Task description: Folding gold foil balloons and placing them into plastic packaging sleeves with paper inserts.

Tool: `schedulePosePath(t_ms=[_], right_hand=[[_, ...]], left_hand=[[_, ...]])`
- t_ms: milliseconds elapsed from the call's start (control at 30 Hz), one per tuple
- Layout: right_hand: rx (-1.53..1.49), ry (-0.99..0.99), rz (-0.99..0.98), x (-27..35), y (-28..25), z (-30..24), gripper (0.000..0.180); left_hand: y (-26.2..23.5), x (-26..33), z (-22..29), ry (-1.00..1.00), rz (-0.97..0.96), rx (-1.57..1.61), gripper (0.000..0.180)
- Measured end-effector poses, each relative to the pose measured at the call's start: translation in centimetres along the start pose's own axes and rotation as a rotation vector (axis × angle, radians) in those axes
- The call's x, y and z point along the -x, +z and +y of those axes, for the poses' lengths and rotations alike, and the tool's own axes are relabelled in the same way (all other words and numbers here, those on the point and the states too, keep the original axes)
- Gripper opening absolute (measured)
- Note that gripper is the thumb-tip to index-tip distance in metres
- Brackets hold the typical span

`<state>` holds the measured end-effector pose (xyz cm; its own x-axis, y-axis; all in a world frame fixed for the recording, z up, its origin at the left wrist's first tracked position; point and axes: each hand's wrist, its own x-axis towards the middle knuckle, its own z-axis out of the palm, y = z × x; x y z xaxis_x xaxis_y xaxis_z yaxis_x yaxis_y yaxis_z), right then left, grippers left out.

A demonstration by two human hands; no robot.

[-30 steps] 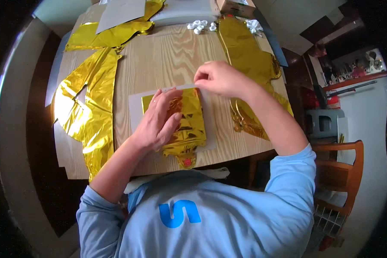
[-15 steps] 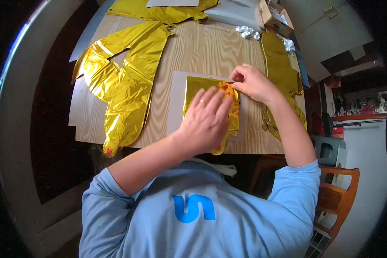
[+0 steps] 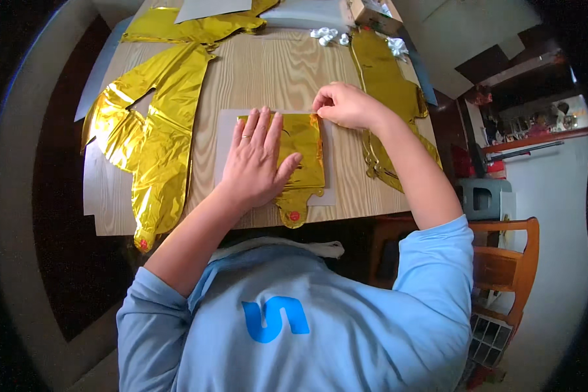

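A folded gold foil balloon [image 3: 305,163] lies on a pale grey sheet of card [image 3: 225,134] near the table's front edge. Its tab, marked with a red spot, points toward me. My left hand [image 3: 251,160] rests flat over the foil's left part, fingers stretched out and thumb apart. At the far right corner of the foil, my right hand [image 3: 349,106] pinches the edge between thumb and finger. A narrow, crinkled orange-tinted strip runs down the foil's right side.
A large spread gold foil balloon [image 3: 166,130] lies on the left. Another gold foil piece [image 3: 382,81] lies on the right. At the back are more gold foil [image 3: 151,29], white crumpled bits [image 3: 325,36] and a cardboard box [image 3: 376,18]. A wooden chair [image 3: 503,264] stands at right.
My left hand has slid left across the foil and now lies flat on it. The bunched orange-tinted foil is now a narrow strip. The whole view has shifted.
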<state>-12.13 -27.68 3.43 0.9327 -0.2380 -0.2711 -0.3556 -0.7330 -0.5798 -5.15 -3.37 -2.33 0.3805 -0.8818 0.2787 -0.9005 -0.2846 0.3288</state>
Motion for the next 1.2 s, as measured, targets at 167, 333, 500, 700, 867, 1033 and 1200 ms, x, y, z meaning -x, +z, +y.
schedulePosePath(t_ms=[167, 333, 500, 700, 867, 1033, 1200], right_hand=[[-0.013, 0.059, -0.077, -0.1, 0.1, 0.0, 0.018], [-0.260, 0.165, -0.192, -0.2, -0.4, 0.0, 0.019], [-0.550, 0.178, -0.262, 0.0, -0.9, 1.0, 0.022], [-0.781, 0.313, -0.266, 1.1, -0.2, 1.8, 0.022], [-0.795, 0.355, -0.324, 1.4, 0.3, 2.2, 0.018], [-0.812, 0.384, -0.324, 1.3, 0.6, 2.1, 0.016], [-0.812, 0.398, -0.302, 1.3, 0.7, 1.5, 0.012]], left_hand=[[-0.5, 0.0, 0.2, -0.026, -0.047, 0.025, 0.074], [-0.3, 0.0, -0.1, -0.017, -0.020, 0.058, 0.077], [-0.3, 0.0, -0.1, -0.019, -0.030, 0.076, 0.076], [-0.4, 0.0, 0.0, -0.031, -0.040, 0.091, 0.073], [-0.6, -0.1, 0.1, -0.032, -0.042, 0.102, 0.072], [-0.5, -0.1, 0.0, -0.034, -0.045, 0.102, 0.072], [-0.5, -0.1, 0.1, -0.038, -0.052, 0.098, 0.071]])
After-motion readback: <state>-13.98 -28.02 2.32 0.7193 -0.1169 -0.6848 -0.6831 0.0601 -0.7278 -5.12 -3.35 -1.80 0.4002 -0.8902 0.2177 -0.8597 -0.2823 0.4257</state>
